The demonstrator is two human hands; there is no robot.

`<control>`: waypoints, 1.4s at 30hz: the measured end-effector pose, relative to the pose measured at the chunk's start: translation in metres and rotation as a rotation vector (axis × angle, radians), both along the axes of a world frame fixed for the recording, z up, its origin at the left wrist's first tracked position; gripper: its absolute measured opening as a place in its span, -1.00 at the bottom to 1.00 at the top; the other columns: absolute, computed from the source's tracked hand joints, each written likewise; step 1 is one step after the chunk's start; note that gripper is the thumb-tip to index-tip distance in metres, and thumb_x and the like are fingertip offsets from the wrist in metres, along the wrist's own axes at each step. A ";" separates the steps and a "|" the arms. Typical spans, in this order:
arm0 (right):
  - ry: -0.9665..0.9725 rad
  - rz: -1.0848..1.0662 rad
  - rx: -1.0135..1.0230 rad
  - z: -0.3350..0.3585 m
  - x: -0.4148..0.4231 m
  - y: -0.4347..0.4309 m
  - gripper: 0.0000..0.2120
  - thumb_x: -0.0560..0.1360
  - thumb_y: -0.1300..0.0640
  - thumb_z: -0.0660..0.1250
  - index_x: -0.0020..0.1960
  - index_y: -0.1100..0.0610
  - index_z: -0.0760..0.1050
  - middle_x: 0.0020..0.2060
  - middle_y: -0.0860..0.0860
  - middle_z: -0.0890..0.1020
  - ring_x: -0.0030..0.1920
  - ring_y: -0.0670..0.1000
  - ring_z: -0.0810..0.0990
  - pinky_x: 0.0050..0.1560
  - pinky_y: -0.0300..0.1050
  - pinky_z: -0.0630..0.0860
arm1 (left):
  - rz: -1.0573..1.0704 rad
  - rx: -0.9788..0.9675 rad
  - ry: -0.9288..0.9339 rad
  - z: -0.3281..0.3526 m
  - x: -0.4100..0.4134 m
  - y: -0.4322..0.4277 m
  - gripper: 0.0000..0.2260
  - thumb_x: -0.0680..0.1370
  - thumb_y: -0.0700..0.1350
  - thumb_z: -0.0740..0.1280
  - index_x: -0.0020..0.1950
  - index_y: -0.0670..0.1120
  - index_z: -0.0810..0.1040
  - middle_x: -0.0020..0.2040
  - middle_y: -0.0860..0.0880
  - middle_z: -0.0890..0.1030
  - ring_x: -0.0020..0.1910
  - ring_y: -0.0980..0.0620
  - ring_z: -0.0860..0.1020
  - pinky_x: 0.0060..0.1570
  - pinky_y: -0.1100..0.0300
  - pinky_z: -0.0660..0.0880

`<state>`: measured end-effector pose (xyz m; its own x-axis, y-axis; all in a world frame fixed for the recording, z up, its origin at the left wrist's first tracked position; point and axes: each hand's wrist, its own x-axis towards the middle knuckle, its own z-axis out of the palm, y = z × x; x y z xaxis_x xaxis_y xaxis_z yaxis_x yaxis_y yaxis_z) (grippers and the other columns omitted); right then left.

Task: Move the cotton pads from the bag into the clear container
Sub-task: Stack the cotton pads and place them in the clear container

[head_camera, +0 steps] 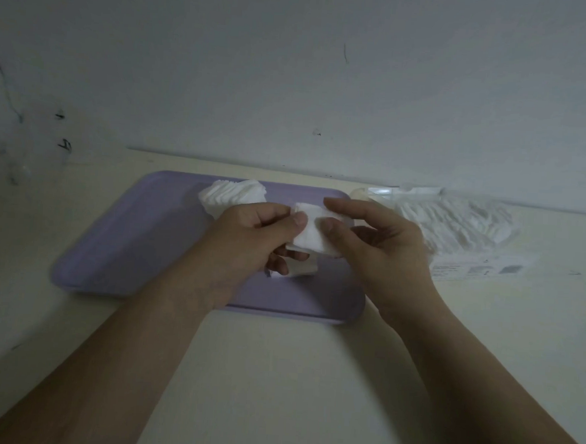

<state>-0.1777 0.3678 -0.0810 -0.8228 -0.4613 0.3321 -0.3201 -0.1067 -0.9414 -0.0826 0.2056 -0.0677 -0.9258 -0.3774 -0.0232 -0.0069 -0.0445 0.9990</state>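
While both hands meet above the flat lavender plastic tray, a small stack of white square cotton pads is held between them, clear of the tray surface. The left hand pinches the stack's left edge, with its thumb on the upper face and its curled fingers beneath. The right hand grips the right edge in the same way, thumb on top and fingers behind.

A fanned pile of white cotton pads lies on the far part of the tray, just beyond the left hand. The clear plastic bag lies on its side on the pale cream desk, to the right of the tray and against the white wall. A long row of pads still fills the bag.

A pale object shows directly under the hands on the tray, but it is too hidden to identify. A faint transparent shape stands at the far left of the desk. Whether either of these is the clear container cannot be told.

Progress is judged as partial. Two batches are out of the bag, one resting on the tray and one in the hands. No pad is plainly seen inside a container, and much of the supply appears to remain in the bag. What is left is to place the held stack and the tray pile, then the bag's contents.
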 end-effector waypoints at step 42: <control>-0.169 -0.069 0.067 -0.009 -0.014 0.004 -0.87 0.60 0.16 0.47 0.09 0.19 0.72 -0.12 0.13 0.78 -0.05 0.17 0.78 0.01 0.13 0.74 | -0.048 -0.167 0.114 0.000 0.002 -0.009 -0.85 0.54 -0.35 0.44 0.08 -0.17 0.66 -0.05 -0.21 0.73 -0.11 0.00 0.64 -0.12 0.14 0.61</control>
<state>-0.1920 0.3719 -0.0904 -0.8946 -0.4185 0.1570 -0.1615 -0.0250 -0.9866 -0.0810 0.1966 -0.0675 -0.9359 -0.3224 0.1422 0.1087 0.1196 0.9869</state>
